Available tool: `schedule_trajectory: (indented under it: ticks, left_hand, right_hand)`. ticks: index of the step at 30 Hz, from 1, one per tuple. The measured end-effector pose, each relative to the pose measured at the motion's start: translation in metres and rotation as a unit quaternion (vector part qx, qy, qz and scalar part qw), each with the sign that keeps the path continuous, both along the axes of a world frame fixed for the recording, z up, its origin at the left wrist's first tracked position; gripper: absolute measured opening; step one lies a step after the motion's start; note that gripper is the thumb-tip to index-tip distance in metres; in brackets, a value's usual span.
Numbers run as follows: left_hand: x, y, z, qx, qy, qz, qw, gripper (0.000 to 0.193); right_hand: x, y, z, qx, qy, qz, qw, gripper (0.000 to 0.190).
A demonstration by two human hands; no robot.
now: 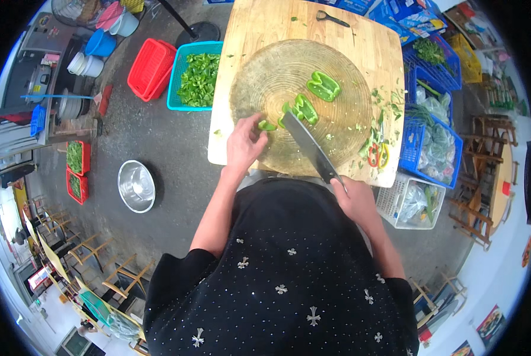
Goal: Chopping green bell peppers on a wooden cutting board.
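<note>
My right hand point(356, 200) grips the handle of a cleaver point(310, 144), its blade slanting across a round wooden chopping block point(265, 66). The blade's far end is beside cut pieces of green bell pepper point(307, 109). Farther up the block lies a pepper half point(323, 86), hollow side up. At the block's left edge is my left hand point(243, 143), thumb and forefinger apart. A small pepper piece point(267, 126) lies right by those fingertips; whether they touch it is unclear.
The block stands on a wooden table point(256, 18) with a peeler point(332, 18), scissors point(378, 155) and green scraps. To the left are a turquoise basket point(172, 89) of cut peppers, red baskets point(150, 69) and a steel bowl point(136, 186). Blue crates point(439, 147) flank the right side.
</note>
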State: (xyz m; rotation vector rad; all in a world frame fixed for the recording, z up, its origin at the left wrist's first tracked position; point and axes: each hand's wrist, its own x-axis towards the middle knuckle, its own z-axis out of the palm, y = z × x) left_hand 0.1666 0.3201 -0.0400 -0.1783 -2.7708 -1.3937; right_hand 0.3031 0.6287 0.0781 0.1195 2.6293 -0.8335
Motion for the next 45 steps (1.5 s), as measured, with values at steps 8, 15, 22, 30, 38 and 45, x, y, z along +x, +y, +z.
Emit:
schedule_trajectory:
  ticks: [8, 15, 22, 30, 38, 45]
  left_hand:
    - [-0.018, -0.013, -0.006, 0.003, -0.107, -0.034, 0.994, 0.031]
    - [-0.015, -0.006, 0.008, -0.003, -0.152, -0.02, 0.988, 0.028]
    - [-0.034, 0.02, -0.014, 0.046, -0.035, 0.039, 0.998, 0.032]
    - [-0.037, 0.027, -0.028, 0.185, -0.046, 0.045, 0.981, 0.051]
    - [-0.036, 0.04, -0.018, -0.051, 0.077, -0.077, 0.993, 0.047]
    - [-0.047, 0.048, -0.01, 0.107, -0.081, -0.026, 0.991, 0.041]
  right_hand:
    - [0.011, 0.015, -0.011, -0.144, -0.07, -0.153, 0.975, 0.038]
    - [0.008, 0.01, 0.0, -0.118, -0.034, -0.123, 0.985, 0.036]
    - [0.028, 0.016, -0.031, -0.161, -0.022, -0.178, 0.97, 0.033]
    - [0.032, 0.023, -0.005, -0.176, -0.012, -0.262, 0.949, 0.039]
    - [0.04, 0.023, -0.014, -0.187, -0.019, -0.288, 0.939, 0.041]
    - [0.038, 0.02, -0.01, -0.188, -0.017, -0.294, 0.937, 0.04]
